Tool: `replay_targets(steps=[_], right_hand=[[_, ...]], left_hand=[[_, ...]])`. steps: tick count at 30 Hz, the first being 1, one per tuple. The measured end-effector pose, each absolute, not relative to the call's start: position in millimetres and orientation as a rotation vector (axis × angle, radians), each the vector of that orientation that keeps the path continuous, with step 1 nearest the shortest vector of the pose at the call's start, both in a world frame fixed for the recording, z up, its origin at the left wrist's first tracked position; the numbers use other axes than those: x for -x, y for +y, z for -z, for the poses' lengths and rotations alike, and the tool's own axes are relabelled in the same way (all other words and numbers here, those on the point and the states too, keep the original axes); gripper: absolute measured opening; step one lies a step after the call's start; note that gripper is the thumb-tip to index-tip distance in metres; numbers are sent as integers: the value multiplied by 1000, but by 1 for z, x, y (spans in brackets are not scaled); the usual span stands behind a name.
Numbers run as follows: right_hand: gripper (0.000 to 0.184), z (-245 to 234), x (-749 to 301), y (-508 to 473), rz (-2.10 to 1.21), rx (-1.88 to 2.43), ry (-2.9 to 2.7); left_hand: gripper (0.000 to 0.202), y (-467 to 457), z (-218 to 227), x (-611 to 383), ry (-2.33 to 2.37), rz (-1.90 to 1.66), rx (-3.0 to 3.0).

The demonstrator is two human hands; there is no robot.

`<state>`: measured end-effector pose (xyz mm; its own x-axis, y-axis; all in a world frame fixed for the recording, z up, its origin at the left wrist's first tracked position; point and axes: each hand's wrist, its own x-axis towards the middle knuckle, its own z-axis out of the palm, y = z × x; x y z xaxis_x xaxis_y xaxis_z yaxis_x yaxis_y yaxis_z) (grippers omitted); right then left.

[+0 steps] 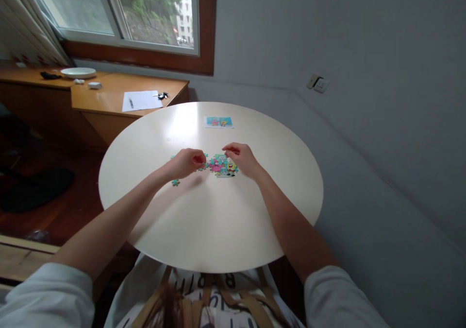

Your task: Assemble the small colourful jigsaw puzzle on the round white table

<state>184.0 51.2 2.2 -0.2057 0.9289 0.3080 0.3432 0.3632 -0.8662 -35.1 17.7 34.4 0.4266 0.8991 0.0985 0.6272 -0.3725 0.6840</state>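
Note:
A partly joined jigsaw puzzle [221, 167] lies near the middle of the round white table [218, 221], showing pink and yellow cartoon figures on turquoise. My left hand [189, 163] is at its left side, fingers curled together; whatever they pinch is too small to make out. Loose puzzle pieces lie around and partly behind that hand, one puzzle piece [175, 182] just below the wrist. My right hand [243, 158] hovers over the puzzle's upper right edge. Its fingers reach left, with a gap between thumb and forefinger, and no piece shows in them.
Toward the far edge of the table lies a picture card [218, 122] with similar figures. Beyond, at left, a wooden desk [109, 87] bears a paper sheet [141, 100] with a pen, keys [162, 95] and a white plate [78, 73]. A wall [382, 99] stands on the right.

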Motion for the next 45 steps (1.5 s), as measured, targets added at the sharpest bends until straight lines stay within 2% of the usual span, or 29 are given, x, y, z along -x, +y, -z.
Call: replay_targets(steps=[4, 10, 20, 26, 30, 36, 45], right_hand=[[16, -2, -173, 45, -1100, 1023, -1723], [26, 6, -166, 43, -1211, 969, -1684], [30, 0, -169, 45, -1140, 970, -1660], [22, 9, -193, 63, -957, 1130, -1595], [14, 19, -207, 76, -939, 1259, -1486], [12, 26, -209, 80, -927, 1288, -1528], [10, 29, -208, 78, -858, 1378, -1606]], left_hand=[[9, 31, -27, 16, 1200, -798, -1972], [25, 38, -11, 5, 1116, -918, -1806], [34, 46, -20, 2, 1129, -948, -1911], [20, 44, -10, -2, 1277, -1063, -1943], [16, 37, 5, 2, 1360, -977, -2182], [26, 35, 7, 7, 1403, -934, -2263], [43, 38, 13, 6, 1387, -646, -2418]])
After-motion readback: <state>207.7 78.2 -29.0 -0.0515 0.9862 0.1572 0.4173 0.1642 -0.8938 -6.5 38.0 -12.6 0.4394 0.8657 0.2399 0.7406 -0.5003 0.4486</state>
